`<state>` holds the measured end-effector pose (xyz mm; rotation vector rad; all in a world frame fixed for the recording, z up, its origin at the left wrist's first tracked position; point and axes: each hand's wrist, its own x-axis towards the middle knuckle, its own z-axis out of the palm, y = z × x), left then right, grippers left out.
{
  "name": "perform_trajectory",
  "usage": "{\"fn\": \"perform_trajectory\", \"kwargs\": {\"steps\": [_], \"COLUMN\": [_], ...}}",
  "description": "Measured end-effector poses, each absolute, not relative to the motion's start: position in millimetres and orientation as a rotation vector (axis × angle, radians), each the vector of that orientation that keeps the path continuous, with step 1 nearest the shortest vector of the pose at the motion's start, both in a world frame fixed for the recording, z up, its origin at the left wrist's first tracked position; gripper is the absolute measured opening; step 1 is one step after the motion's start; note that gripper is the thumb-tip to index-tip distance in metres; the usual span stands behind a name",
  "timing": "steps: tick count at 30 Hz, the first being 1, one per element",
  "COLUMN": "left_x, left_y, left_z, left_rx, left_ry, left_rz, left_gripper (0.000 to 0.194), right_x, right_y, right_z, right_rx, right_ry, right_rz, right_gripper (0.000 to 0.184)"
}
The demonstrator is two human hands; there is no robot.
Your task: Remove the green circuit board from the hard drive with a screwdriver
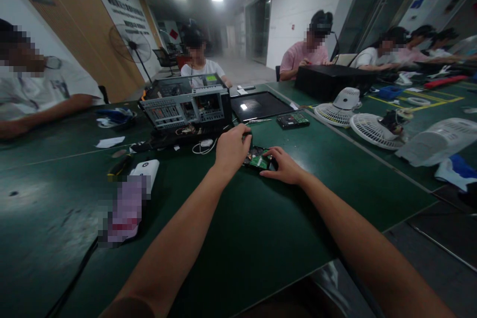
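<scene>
The right hand [286,167] held the flat, dark-edged green board [260,161]; the left hand [231,149] curled beside it, grasp unclear.

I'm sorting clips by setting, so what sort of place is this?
Probably an electronics repair or teardown workshop: on the green table are an opened computer case, a green circuit board and a detached white fan grille.

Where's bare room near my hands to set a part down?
Bare green table lies between the circuit-board unit and the near edge, and from the right hand toward the white fan grille. It's crowded beyond the left hand, by the computer case and white cable.
</scene>
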<state>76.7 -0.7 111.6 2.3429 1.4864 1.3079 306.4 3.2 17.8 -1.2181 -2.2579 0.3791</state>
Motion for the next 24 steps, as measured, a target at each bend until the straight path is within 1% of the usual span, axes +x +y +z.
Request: {"fn": "perform_trajectory", "kwargs": {"steps": [2, 6, 8, 16, 24], "left_x": [78.1, 80.1, 80.5, 78.8, 78.4], "left_y": [0.2, 0.7, -0.3, -2.4, 1.1], "left_z": [109.0, 106.5, 107.6, 111.3, 108.2], "left_rx": [2.307, 2.283, 2.296, 2.347, 2.367], "left_ry": [1.474, 1.419, 1.414, 1.430, 1.420], "left_rz": [1.331, 1.394, 1.421, 1.435, 1.425], "left_gripper": [0.010, 0.020, 0.021, 0.013, 0.015], "right_x": [306.5, 307.0, 307.4, 307.2, 306.9], "right_y": [3.1, 3.5, 4.0, 3.4, 3.0], "right_z": [18.0, 17.4, 16.8, 17.6, 19.1], "right_rx": [-1.213, -1.212, -1.212, -1.218, -1.214], "right_ry": [-2.263, -2.267, -2.267, -2.266, -2.268], "right_rz": [0.378, 0.382, 0.380, 0.391, 0.390], "right_gripper": [0.064, 0.063, 0.064, 0.064, 0.063]}}
